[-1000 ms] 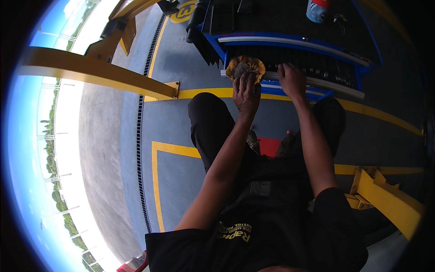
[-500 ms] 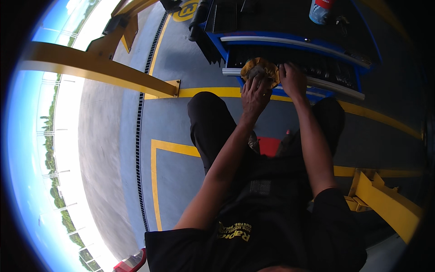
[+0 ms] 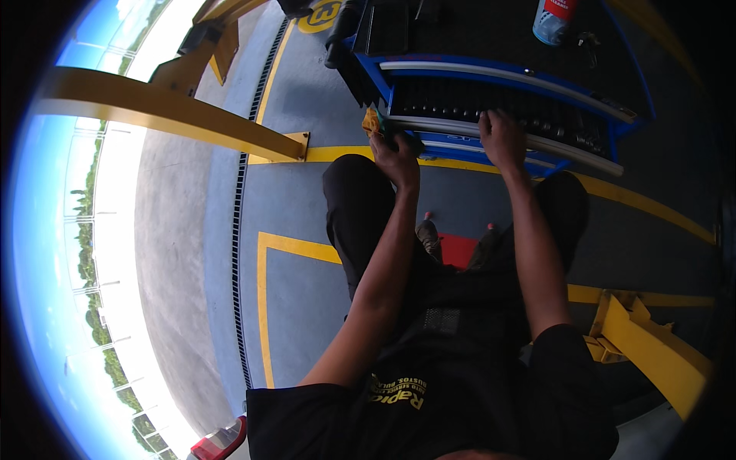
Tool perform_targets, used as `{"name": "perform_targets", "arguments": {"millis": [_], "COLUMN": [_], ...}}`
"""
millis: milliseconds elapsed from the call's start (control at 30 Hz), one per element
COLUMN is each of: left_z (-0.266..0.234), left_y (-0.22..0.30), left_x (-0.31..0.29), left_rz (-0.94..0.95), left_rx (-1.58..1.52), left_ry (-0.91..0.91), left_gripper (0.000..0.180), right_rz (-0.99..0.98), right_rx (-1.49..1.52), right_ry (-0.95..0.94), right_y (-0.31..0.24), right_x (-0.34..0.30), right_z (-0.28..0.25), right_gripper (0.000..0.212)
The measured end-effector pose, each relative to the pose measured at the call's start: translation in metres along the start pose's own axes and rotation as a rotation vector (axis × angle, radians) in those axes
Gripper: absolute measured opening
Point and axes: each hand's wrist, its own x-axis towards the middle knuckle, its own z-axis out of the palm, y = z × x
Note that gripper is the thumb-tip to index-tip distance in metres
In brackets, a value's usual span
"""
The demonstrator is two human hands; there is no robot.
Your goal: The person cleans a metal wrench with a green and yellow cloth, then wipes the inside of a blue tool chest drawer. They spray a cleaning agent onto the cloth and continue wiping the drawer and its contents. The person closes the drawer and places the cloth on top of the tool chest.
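As your left hand (image 3: 395, 161) clenches the rag (image 3: 372, 122), shoving the drawer (image 3: 571, 153) could pinch your half-curled, seemingly empty right hand (image 3: 504, 142).

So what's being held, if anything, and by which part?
The left grip holds a yellow cloth by its near end. The right grip is at the open drawer; any hold there is unclear.

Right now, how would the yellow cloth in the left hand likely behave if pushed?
The yellow cloth would probably fold rather than stay stiff, since it looks bunched up in the left hand. It seems unlikely to roll, given its uneven, crumpled outline. It is probably light too, as it looks like a small wad of fabric.
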Motion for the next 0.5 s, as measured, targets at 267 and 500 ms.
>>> {"name": "perform_targets", "arguments": {"millis": [267, 500], "left_z": [0.01, 0.005], "left_y": [0.003, -0.001], "left_x": [-0.006, -0.002], "left_rz": [0.142, 0.153], "left_rx": [0.137, 0.227], "left_ry": [-0.018, -0.166], "left_gripper": [0.042, 0.054], "right_rz": [-0.074, -0.024], "right_rx": [0.008, 0.032], "right_ry": [0.077, 0.012], "right_y": [0.002, -0.004], "right_x": [-0.001, 0.002], "right_z": [-0.001, -0.002], "right_gripper": [0.027, 0.029]}}
